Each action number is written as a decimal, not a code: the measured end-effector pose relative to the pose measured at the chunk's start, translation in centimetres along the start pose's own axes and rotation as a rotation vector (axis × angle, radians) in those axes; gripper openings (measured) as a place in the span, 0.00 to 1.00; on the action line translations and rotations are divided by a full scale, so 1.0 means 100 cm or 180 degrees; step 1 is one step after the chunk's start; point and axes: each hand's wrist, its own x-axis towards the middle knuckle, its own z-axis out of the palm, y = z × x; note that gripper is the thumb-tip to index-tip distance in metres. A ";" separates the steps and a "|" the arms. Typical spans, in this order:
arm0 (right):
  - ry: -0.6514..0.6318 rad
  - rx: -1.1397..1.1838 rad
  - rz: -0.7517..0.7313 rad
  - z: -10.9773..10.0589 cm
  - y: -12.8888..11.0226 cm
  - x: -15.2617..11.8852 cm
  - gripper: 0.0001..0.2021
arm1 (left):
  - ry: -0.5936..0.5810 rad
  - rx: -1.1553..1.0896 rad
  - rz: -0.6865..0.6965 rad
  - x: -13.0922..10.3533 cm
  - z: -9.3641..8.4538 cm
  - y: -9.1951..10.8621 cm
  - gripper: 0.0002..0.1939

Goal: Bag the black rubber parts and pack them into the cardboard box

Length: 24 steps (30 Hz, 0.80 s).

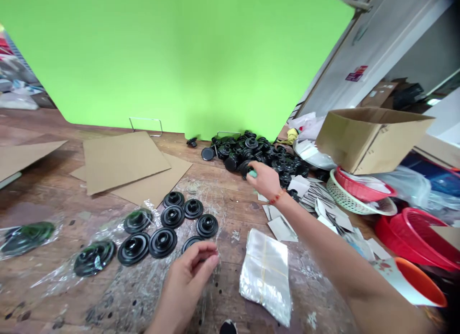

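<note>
My right hand (265, 179), with a green cover on a fingertip, reaches to the near edge of a heap of black round parts (266, 154). Its fingers close on a black knobbed disc (246, 169) there. Close to the front, my left hand (189, 274) is loosely curled, thumb and fingertips slightly apart, with nothing visible between them. Just beyond it a black disc (190, 242) is partly covered by the fingers. Several more stepped black discs (163, 242) lie in a group to its left. Bagged black discs (95, 257) in clear plastic lie farther left.
A banded stack of clear plastic bags (265, 271) lies between my arms. Cardboard sheets (122, 161) are at back left, before a green panel (179, 61). White cards (282, 227), a carton (370, 137), red baskets (420, 236) and an orange-lined container (413, 281) stand right.
</note>
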 end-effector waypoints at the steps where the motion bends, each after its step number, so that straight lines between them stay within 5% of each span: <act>1: -0.0141 0.0159 -0.0278 -0.003 -0.008 -0.016 0.14 | -0.0006 -0.0297 -0.0183 0.004 0.003 0.002 0.18; 4: -0.0783 0.0830 -0.1556 -0.019 -0.034 -0.068 0.15 | 0.0152 -0.1001 -0.0435 0.014 0.014 0.005 0.32; 8: -0.1397 0.1264 -0.2498 -0.041 -0.066 -0.119 0.19 | -0.0427 -0.1592 -0.0744 0.013 0.016 0.008 0.24; 10: -0.1431 0.1580 -0.2459 -0.046 -0.077 -0.133 0.19 | -0.0705 -0.1635 -0.0767 0.008 0.011 0.011 0.20; 16: -0.0303 0.2851 -0.1636 -0.049 -0.101 -0.152 0.18 | -0.0174 -0.1389 -0.0733 -0.008 0.001 0.019 0.17; 18: -0.0071 0.2766 -0.1770 -0.047 -0.109 -0.152 0.16 | -0.0100 -0.1294 -0.0642 -0.011 0.002 0.018 0.14; 21: -0.0225 0.2234 -0.2172 -0.036 -0.118 -0.152 0.17 | 0.0160 -0.1365 -0.0449 -0.015 0.004 0.016 0.12; 24: -0.0411 0.2183 -0.1675 -0.018 -0.121 -0.161 0.17 | 0.0227 -0.1805 -0.0758 -0.014 0.000 0.017 0.13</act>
